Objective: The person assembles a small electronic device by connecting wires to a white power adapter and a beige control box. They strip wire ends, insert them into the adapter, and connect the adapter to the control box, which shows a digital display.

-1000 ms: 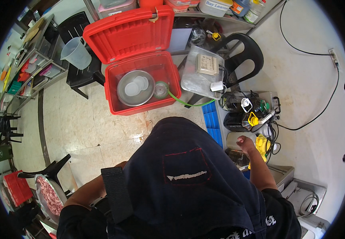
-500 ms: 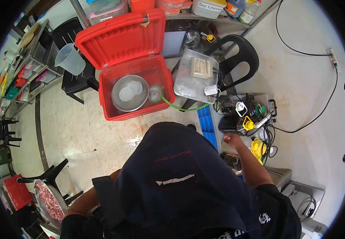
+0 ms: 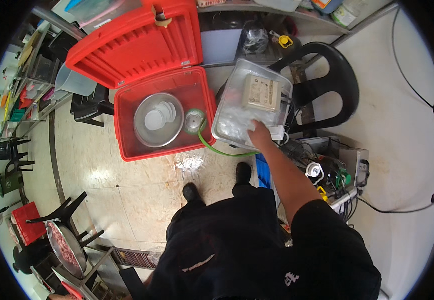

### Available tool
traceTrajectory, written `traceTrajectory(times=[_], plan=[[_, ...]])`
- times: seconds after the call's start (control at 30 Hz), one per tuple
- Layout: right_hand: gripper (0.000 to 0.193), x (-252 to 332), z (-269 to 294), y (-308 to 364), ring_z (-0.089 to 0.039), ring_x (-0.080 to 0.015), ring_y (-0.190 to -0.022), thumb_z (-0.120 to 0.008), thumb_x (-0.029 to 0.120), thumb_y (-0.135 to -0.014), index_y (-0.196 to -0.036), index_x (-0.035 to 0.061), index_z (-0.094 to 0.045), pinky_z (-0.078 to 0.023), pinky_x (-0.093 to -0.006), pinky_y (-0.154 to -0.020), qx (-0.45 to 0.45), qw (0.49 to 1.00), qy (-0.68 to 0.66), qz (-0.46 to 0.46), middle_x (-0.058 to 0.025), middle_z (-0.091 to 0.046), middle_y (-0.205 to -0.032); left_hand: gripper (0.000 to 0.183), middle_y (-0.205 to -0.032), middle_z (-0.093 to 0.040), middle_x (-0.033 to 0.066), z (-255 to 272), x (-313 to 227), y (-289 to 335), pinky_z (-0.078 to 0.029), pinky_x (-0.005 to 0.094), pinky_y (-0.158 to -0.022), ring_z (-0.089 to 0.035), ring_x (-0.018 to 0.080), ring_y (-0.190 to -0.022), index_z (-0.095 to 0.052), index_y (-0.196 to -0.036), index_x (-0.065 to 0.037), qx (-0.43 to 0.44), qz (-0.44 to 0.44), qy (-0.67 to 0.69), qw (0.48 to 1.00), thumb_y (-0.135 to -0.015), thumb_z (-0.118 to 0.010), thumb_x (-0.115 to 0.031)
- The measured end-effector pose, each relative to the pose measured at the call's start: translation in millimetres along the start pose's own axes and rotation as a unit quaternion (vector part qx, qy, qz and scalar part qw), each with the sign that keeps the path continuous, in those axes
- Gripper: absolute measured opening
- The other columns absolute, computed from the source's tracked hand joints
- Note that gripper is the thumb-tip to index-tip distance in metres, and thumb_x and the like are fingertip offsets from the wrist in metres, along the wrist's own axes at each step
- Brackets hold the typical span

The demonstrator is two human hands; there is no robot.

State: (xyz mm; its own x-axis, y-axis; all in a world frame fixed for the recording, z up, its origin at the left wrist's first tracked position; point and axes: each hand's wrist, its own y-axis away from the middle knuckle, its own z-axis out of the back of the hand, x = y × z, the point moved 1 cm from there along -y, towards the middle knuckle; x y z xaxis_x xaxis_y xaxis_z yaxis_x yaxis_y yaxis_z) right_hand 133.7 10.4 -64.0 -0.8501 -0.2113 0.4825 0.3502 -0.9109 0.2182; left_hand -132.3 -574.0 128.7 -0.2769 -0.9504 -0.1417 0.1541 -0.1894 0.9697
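My right hand (image 3: 260, 135) reaches over the near edge of a grey metal tray (image 3: 229, 117), with a finger stretched out and nothing visible in it. In the tray lie a worn beige square box (image 3: 262, 92) and, beside my hand, a white block (image 3: 276, 132) with cords. To the left stands an open red cooler box (image 3: 122, 135). It holds a round steel basin (image 3: 144, 136) with several white discs (image 3: 155, 120) in it, and a round clear-and-green container (image 3: 194, 120). A green hose (image 3: 222, 151) runs from that container toward the tray. My left hand is out of view.
A black plastic chair (image 3: 349, 90) stands behind the tray. Bottles and tangled cords (image 3: 327, 170) crowd the right side. At the lower left, a large metal basin (image 3: 79, 257) holds pink chopped meat (image 3: 63, 245). A translucent pitcher (image 3: 74, 81) sits on another black chair (image 3: 94, 105).
My right hand has moved forward from beside the bottles to the tray. My body has shifted, and my shoes now show on the tiled floor.
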Motion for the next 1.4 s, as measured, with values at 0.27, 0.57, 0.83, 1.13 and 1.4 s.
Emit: traceTrajectory(times=[0.27,0.57,0.83,1.13,1.4], plan=[[0.036,-10,-42,-72,-0.058,-0.0378,-0.118,-0.061,0.025,-0.093,-0.126,0.01,-0.059,-0.05,-0.0447,-0.097,0.118,0.97,0.187,-0.102,-0.0152,-0.064,-0.119,0.05,-0.117,-0.068,0.0148,-80,-24,-28,-0.052,0.0363,-0.092,-0.065,0.026,-0.105,-0.063,-0.128,-0.006,-0.008,0.078,0.088,0.993,-0.08,-0.075,-0.01],[0.021,37,5,-43,-0.067,-0.0292,-0.087,-0.059,0.026,-0.096,-0.103,0.0083,-0.068,-0.051,-0.0399,-0.079,0.157,0.979,-0.121,0.038,-0.0138,-0.071,-0.091,0.051,-0.116,-0.068,0.0147,-64,-19,-12,-0.052,0.0361,-0.092,-0.065,0.0259,-0.104,-0.063,-0.127,-0.006,0.002,0.029,0.066,0.997,-0.078,-0.076,-0.01],[0.02,134,146,6,-0.064,-0.0212,-0.077,-0.064,0.024,-0.095,-0.101,0.0055,-0.068,-0.051,-0.0344,-0.075,0.087,0.964,-0.244,0.064,-0.011,-0.068,-0.084,0.052,-0.115,-0.069,0.0146,0,-23,17,-0.052,0.036,-0.091,-0.066,0.0259,-0.103,-0.063,-0.127,-0.006,0.017,-0.072,-0.061,0.995,-0.077,-0.077,-0.009],[0.019,293,293,125,-0.062,-0.0166,-0.076,-0.063,0.021,-0.096,-0.101,0.0037,-0.068,-0.05,-0.0316,-0.071,0.08,0.948,-0.227,0.207,-0.0078,-0.067,-0.083,0.026,-0.104,-0.072,0.0112,162,-182,122,-0.052,0.0317,-0.088,-0.067,0.0189,-0.095,-0.07,-0.11,-0.003,-0.298,-0.418,-0.1,0.852,-0.084,-0.066,0.001],[0.017,392,352,215,-0.058,-0.0143,-0.077,-0.064,0.017,-0.093,-0.1,0.0012,-0.066,-0.048,-0.0306,-0.071,0.102,0.889,-0.217,0.39,-0.0059,-0.064,-0.085,0.039,-0.105,-0.068,0.006,193,-301,270,-0.051,0.0286,-0.086,-0.064,0.0132,-0.092,-0.057,-0.134,-0.001,-0.175,-0.643,0.242,0.705,-0.101,-0.059,-0.02]])
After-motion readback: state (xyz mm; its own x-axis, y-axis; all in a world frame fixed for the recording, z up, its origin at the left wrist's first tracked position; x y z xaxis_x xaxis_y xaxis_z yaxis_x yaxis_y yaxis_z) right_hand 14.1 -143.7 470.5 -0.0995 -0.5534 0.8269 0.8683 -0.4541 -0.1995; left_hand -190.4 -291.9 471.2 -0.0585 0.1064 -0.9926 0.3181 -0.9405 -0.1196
